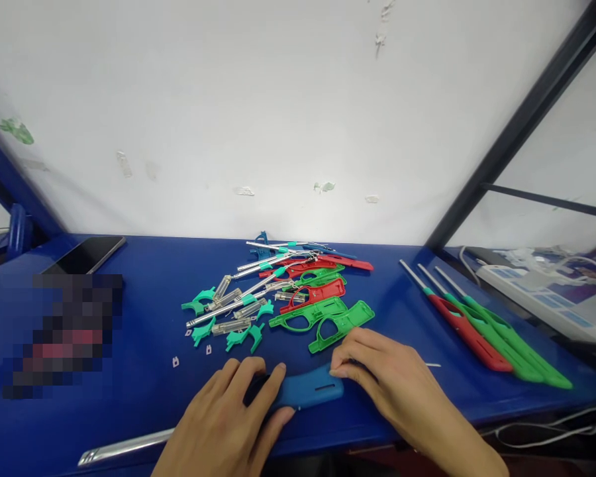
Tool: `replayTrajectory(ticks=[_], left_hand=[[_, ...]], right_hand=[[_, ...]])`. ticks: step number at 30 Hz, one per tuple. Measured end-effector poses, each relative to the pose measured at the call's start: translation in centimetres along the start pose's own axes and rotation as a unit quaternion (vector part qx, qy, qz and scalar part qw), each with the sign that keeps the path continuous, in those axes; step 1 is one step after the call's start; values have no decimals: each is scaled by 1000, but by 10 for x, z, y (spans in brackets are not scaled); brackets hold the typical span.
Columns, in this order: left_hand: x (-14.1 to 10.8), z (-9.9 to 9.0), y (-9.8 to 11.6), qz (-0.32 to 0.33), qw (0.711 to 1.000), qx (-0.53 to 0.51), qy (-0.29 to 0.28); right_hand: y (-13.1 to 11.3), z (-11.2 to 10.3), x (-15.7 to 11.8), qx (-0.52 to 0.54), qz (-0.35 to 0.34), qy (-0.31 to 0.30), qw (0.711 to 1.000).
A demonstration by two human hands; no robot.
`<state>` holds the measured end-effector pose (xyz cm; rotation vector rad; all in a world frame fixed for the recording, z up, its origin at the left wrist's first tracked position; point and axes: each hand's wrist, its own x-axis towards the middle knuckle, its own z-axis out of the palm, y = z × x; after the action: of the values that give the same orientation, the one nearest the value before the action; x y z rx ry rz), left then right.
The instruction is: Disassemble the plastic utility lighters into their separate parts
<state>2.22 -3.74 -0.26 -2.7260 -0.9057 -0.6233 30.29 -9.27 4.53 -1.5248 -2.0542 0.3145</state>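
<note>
A long-nosed gas lighter with a blue handle lies at the table's front edge, its silver barrel pointing left. My left hand is closed round the handle, thumb on the near side and fingers over the top, hiding the trigger area. At the handle's right end, the thumb and forefinger of my right hand pinch its far edge. Beyond my hands lie green half shells, red half shells, silver barrels with wires, clear fuel tanks and turquoise triggers.
Assembled lighters, one red and two green, lie at the right. Tiny pale clips are on the left of the parts. A phone rests at the back left, a power strip at the right. A white wall stands behind.
</note>
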Motion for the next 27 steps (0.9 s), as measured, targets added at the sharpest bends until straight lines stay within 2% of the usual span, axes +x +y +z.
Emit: replayTrajectory(ticks=[4,8,19,27], left_hand=[[1,0,-1,11,1000,-8,-18],[3,-2,0,8,1000,-6,-4],[10,-4,5,15,998,36,39],[13,-10,4,44,996,71,29]], right_hand=[[-3,-6,2,-1,29,-44,999],[-5,-8,6,20,41,-58,997],[-5,-4,9,21,54,-55,997],[-9,-3,10,-11,51,-44,998]])
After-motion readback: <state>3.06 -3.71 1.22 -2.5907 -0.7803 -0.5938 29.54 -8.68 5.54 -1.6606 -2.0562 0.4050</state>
